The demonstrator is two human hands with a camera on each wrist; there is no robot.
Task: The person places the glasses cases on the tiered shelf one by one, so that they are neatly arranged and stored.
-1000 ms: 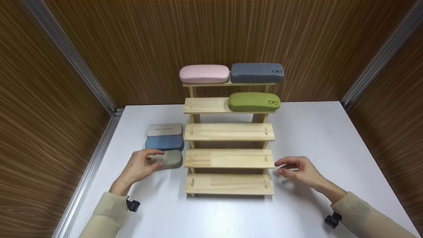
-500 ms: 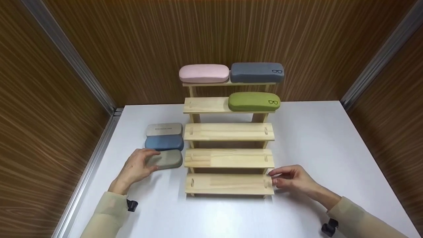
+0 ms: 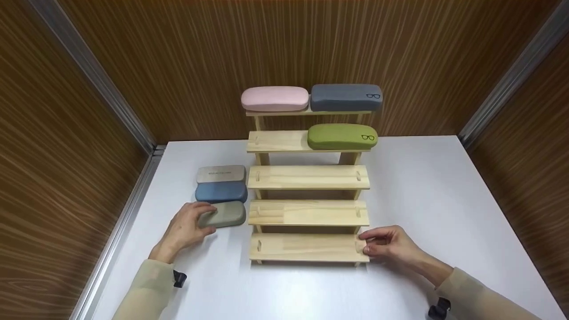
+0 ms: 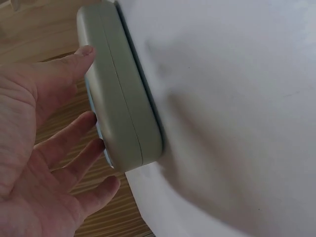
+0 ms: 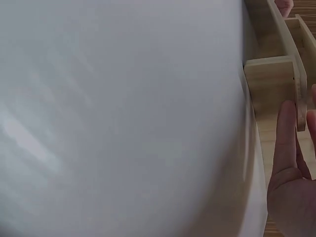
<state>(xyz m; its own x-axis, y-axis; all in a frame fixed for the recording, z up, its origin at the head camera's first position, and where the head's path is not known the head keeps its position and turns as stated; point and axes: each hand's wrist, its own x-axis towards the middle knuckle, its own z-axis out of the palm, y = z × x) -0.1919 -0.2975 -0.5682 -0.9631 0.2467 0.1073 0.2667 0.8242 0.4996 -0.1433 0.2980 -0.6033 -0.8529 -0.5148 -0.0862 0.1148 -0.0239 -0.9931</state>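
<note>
My left hand (image 3: 183, 226) hovers at the left end of a grey-green glasses case (image 3: 230, 213), its fingers loosely spread. In the left wrist view the thumb overlaps the side of that case (image 4: 116, 94), while the other fingers stay spread behind it. At the lower right, my right hand (image 3: 395, 246) holds the right end of the bottom shelf (image 3: 306, 247) of a stepped wooden display rack. The right wrist view shows one finger underneath the shelf board (image 5: 300, 94), beside the support, and other fingertips on the opposite face.
A blue glasses case (image 3: 221, 191) and a light grey one (image 3: 221, 174) lie behind the grey-green case. On the upper shelves stand a pink case (image 3: 274, 98), a slate-blue case (image 3: 346, 98) and a green case (image 3: 342, 136). Wood-grain walls (image 3: 284, 44) enclose the white table (image 3: 426, 178).
My right hand has moved toward me and left, from beside the second-lowest shelf onto the bottom shelf's end. The left hand has shifted only slightly; the cases stay put.
</note>
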